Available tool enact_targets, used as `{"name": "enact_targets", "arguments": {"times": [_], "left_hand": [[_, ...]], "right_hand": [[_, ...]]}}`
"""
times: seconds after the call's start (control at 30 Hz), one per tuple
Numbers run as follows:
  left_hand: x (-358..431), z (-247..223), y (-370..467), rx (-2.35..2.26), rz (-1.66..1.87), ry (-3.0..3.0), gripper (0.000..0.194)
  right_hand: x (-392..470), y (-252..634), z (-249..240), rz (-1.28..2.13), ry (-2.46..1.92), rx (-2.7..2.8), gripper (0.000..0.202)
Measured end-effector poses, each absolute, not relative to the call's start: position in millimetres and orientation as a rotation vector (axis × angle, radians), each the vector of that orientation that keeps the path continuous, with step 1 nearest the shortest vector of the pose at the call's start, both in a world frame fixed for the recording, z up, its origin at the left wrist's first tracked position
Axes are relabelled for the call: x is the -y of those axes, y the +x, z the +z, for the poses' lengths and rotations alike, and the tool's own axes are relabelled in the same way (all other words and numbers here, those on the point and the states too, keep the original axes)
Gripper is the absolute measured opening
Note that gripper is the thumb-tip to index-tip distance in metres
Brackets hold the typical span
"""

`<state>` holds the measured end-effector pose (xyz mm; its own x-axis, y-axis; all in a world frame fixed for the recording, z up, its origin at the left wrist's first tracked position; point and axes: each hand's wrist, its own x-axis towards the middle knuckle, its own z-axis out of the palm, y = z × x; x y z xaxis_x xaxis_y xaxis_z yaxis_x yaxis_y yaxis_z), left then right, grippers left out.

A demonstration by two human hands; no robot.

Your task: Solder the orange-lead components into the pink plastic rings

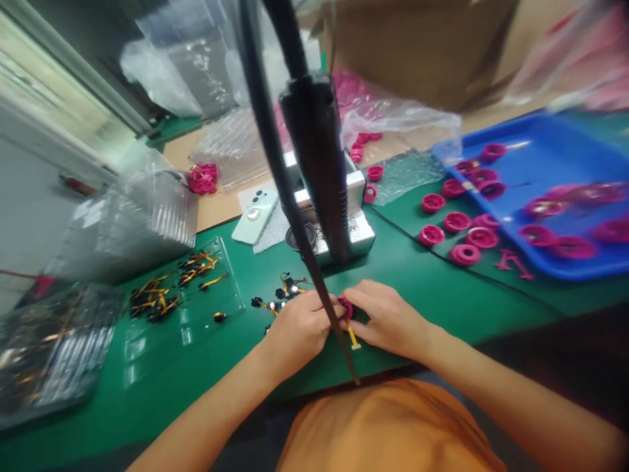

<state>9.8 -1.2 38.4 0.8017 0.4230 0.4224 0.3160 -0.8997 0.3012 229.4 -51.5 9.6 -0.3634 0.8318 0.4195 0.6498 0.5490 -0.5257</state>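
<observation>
From where I stand, a dark cord [265, 124] runs in front of the person's L hand [301, 324] and hides part of its fingertips, so I can't tell how firm its grip is. The pink part [346, 307] is btwn both hands, above the green table [422, 295] near its front edge, mostly covered by fingers; a yellow strip [352, 335] hangs below it. The L hand is bent w/ fingers bunched; the R hand [386, 318] is half-curled, its thumb & index closed around the pink part. Both forearms reach inward; small details are blurred.

Held pink part [348, 307] — partly hidden; blue tray [565, 154] — cropped.
</observation>
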Motion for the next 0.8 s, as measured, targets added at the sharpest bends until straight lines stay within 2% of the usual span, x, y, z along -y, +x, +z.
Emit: {"name": "enact_targets", "arguments": {"times": [0.23,0.33,0.43,0.57,0.63,0.7,0.8], "left_hand": [[6,46,10,-0.533,0.506,2.974,0.026],[9,49,6,-0.470,0.532,3.011,0.028],[12,46,3,-0.536,0.584,2.968,0.025],[14,29,7,-0.702,0.761,2.791,0.018],[14,18,11,-0.724,0.836,2.701,0.014],[15,9,14,-0.728,0.895,2.638,0.013],[17,4,16,-0.740,0.977,2.633,0.018]], "right_hand": [[53,226,9,0.377,-1.226,2.141,0.016],[53,237,14,0.421,-1.195,2.194,0.018],[46,256,37,0.409,-1.183,2.130,0.034],[11,259,82,0.238,-1.206,1.745,0.044],[-12,244,97,0.357,-1.114,1.708,0.049],[-28,226,104,0.501,-1.014,1.656,0.043],[-33,210,104,0.525,-0.952,1.508,0.026]]}}
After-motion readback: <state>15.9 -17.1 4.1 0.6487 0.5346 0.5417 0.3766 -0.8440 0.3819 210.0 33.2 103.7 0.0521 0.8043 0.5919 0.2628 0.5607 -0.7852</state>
